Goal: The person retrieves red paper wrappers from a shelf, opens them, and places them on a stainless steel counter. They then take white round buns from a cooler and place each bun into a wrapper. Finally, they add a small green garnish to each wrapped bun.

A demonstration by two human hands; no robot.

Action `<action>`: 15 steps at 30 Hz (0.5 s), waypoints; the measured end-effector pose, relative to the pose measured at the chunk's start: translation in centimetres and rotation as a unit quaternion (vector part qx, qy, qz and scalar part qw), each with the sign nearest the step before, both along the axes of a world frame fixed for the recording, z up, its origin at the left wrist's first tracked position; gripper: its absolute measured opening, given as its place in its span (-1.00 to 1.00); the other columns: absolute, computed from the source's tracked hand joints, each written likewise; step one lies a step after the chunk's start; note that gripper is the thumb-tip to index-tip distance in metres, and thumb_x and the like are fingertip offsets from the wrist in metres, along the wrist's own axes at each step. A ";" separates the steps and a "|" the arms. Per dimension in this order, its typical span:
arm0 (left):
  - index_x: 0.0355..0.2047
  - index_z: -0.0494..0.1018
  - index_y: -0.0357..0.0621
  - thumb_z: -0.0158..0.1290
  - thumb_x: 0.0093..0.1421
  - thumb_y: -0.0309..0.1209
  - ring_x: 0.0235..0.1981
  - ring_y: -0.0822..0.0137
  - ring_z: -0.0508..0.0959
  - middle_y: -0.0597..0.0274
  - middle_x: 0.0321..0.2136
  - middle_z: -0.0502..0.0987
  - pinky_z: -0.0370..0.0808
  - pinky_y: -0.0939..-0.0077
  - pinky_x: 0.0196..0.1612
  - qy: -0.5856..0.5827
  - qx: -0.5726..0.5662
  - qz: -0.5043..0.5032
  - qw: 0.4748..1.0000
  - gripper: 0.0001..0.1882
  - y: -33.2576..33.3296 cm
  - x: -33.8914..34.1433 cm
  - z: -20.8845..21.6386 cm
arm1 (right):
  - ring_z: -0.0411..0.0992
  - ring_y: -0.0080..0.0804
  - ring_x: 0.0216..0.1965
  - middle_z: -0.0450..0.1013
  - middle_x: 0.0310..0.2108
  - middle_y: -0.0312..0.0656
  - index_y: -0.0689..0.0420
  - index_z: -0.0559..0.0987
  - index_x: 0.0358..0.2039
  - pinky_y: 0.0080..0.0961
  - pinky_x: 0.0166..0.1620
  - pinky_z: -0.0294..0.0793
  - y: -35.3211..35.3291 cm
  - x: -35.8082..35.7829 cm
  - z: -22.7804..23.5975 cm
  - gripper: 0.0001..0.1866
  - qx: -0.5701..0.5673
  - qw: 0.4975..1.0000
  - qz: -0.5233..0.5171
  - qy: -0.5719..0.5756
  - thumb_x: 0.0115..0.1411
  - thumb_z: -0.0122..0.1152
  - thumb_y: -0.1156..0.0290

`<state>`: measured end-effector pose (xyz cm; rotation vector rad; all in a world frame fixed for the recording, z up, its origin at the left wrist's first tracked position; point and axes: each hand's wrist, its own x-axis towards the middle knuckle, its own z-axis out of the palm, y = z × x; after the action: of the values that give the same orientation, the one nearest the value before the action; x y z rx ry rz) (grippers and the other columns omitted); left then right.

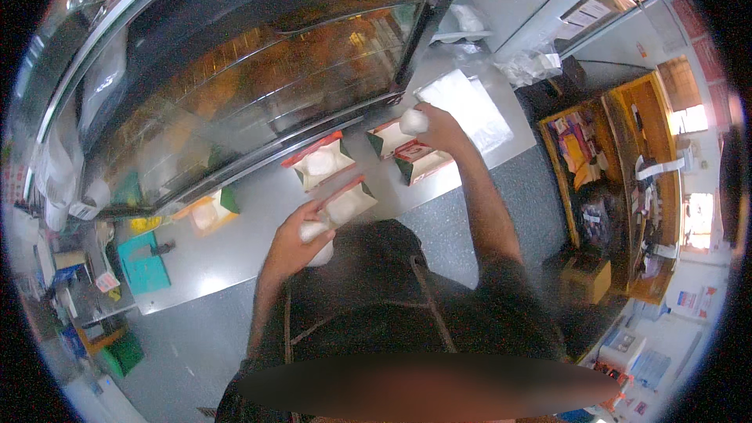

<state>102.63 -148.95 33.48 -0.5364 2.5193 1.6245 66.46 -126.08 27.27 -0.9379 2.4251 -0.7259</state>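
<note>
Cartons, head view: I count five, standing open along the near side of the glass display case, cream inside with red, green or orange panels; at least two contain something white. Left hand, on the case's near side, fingers curled round white rounded items; I read two, partly hidden. Right hand, near the case's right end, closed on a white rounded lump above a carton. Hands well apart.

Surface: shiny metal counter in front of the case; teal board left of its near side, white sheets beyond its right end.

Room: speckled blue-grey floor; wooden shelving well right of the case.
</note>
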 end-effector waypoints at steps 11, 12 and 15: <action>0.27 0.47 -0.13 0.31 0.25 -0.39 0.06 0.17 0.57 0.04 -0.03 0.59 0.47 0.28 0.20 -0.005 0.005 0.108 0.994 -0.42 -0.3 3.7 -0.7 | 0.59 0.04 0.05 0.60 0.00 0.13 0.14 0.57 0.14 -0.15 0.12 0.57 -3.1 -5.4 -12.3 -0.36 0.072 0.983 0.166 -0.031 0.00 0.43 0.28; 0.27 0.47 -0.14 0.31 0.26 -0.39 0.05 0.18 0.57 0.04 -0.04 0.59 0.47 0.29 0.20 0.008 0.015 0.117 0.993 -0.43 -0.3 4.1 -0.8 | 0.59 0.05 0.05 0.60 0.00 0.13 0.14 0.57 0.15 -0.14 0.12 0.57 -3.3 -6.1 -13.4 -0.37 0.077 0.982 0.168 -0.020 0.01 0.41 0.27; 0.27 0.46 -0.16 0.30 0.27 -0.38 0.04 0.20 0.55 0.05 -0.04 0.57 0.46 0.32 0.19 0.000 0.045 0.151 0.988 -0.44 -0.4 5.2 -1.0 | 0.58 0.07 0.06 0.59 0.02 0.16 0.13 0.56 0.17 -0.13 0.13 0.57 -4.4 -7.5 -16.2 -0.37 0.091 0.981 0.170 0.021 0.04 0.37 0.26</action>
<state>107.79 -149.31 32.45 -0.9443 2.4453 1.8213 58.99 -130.44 11.09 -1.2572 2.2372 -0.3595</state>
